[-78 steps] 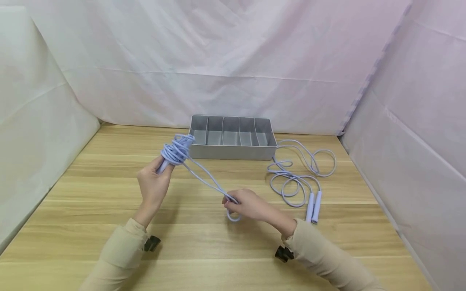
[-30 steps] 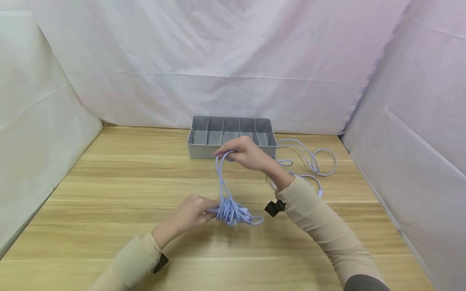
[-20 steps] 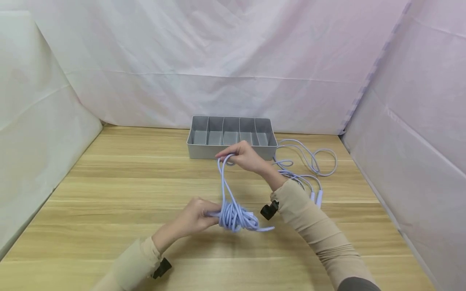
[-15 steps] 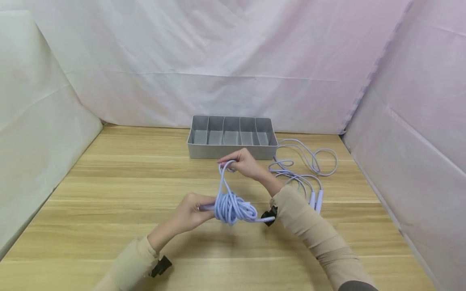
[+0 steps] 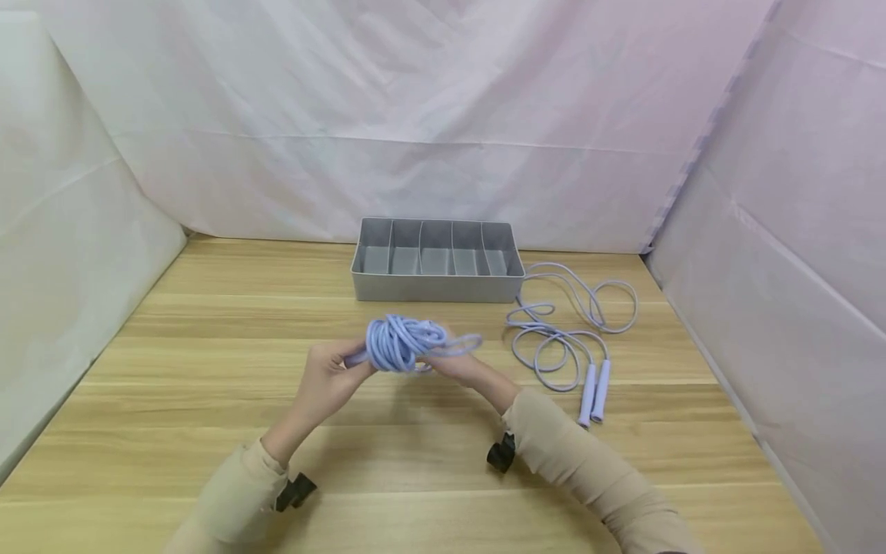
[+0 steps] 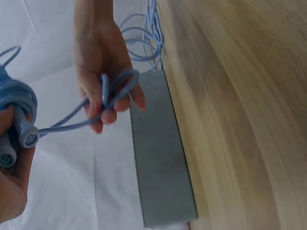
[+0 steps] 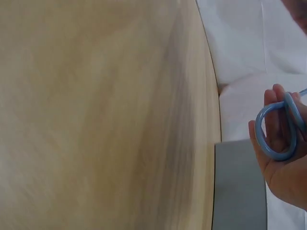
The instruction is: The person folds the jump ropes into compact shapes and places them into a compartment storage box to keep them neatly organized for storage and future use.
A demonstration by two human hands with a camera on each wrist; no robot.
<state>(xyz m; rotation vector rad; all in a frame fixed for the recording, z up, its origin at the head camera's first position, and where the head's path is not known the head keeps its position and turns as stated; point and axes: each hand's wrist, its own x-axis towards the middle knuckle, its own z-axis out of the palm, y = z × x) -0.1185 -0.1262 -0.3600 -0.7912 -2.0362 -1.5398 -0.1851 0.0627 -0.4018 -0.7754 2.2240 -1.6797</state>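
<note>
A light blue jump rope (image 5: pixel 396 344), its cord wound in a bundle around its two handles, is in the air above the middle of the table. My left hand (image 5: pixel 325 382) grips it by the handles (image 6: pixel 26 135), whose ends show in the left wrist view. Two cord strands run from the bundle to my right hand (image 6: pixel 103 57), where thumb and fingers pinch them and a small loop (image 7: pixel 261 132) sticks out. In the head view the bundle partly covers the right hand's fingers. Another loop of cord (image 5: pixel 469 344) juts from the bundle's right end.
A grey tray (image 5: pixel 439 288) with several compartments stands at the back of the wooden table (image 5: pixel 415 500). Right of it lies a second light blue jump rope (image 5: pixel 588 392), loosely coiled, handles toward the front. White cloth (image 5: pixel 429 185) hangs behind and at both sides.
The right hand has come down from above the bundle to behind it, still holding the cord end. The left hand has raised the bundle up and leftward. The second rope is fully uncovered now.
</note>
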